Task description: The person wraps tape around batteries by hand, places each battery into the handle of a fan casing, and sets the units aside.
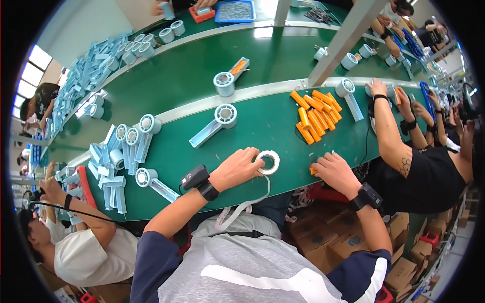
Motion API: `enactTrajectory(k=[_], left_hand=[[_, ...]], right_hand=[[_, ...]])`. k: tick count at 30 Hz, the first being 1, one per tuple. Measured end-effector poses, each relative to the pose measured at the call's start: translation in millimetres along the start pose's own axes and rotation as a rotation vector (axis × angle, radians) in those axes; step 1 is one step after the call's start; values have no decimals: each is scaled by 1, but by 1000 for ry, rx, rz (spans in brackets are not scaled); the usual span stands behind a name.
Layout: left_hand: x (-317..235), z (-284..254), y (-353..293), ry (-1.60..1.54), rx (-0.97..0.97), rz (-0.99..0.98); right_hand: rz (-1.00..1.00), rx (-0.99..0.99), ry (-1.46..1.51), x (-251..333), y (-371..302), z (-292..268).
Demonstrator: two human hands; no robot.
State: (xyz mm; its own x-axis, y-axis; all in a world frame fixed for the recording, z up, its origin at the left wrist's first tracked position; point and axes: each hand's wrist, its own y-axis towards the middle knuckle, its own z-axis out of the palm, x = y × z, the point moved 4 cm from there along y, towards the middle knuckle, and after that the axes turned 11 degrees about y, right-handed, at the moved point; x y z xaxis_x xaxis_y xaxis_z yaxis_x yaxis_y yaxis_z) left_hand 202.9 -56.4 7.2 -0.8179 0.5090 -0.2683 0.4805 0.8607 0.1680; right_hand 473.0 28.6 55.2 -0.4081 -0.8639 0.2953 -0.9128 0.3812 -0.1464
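My left hand (237, 167) grips a roll of white tape (273, 159) by its near side, close to the table's front edge. A loose strip of tape (265, 194) hangs from the roll over the edge toward my lap. My right hand (332, 171) is closed on an orange cylindrical battery (313, 171), mostly hidden under the fingers. Beyond that hand lies a pile of orange batteries (317, 117). A light-blue handheld fan housing (225, 115) with a round head and open handle rests on the green table beyond my left hand.
Several blue fan housings (132, 136) and handle shells (115, 194) are heaped at left. Another fan (224, 84) lies on the conveyor (187, 76) past a metal rail. A metal post (343, 45) rises at right. Co-workers sit close on both sides; a co-worker's arm (388, 126) reaches in at right.
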Motion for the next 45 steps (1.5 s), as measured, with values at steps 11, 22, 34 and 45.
enactTrajectory(k=[11,22,34,45], left_hand=[[-9,-44,-25,7,-178,338],[0,-35,-32,-33,-239,63],[-2,-26,-33,90,-261,327],[-12,-29,-36,42,-297,148]], right_hand=[[321,-49,1214,45,56,-8],[475,-342,1307,61,95,13],[383,-26,989,55,92,7],[355,-193,1549,46,93,48]])
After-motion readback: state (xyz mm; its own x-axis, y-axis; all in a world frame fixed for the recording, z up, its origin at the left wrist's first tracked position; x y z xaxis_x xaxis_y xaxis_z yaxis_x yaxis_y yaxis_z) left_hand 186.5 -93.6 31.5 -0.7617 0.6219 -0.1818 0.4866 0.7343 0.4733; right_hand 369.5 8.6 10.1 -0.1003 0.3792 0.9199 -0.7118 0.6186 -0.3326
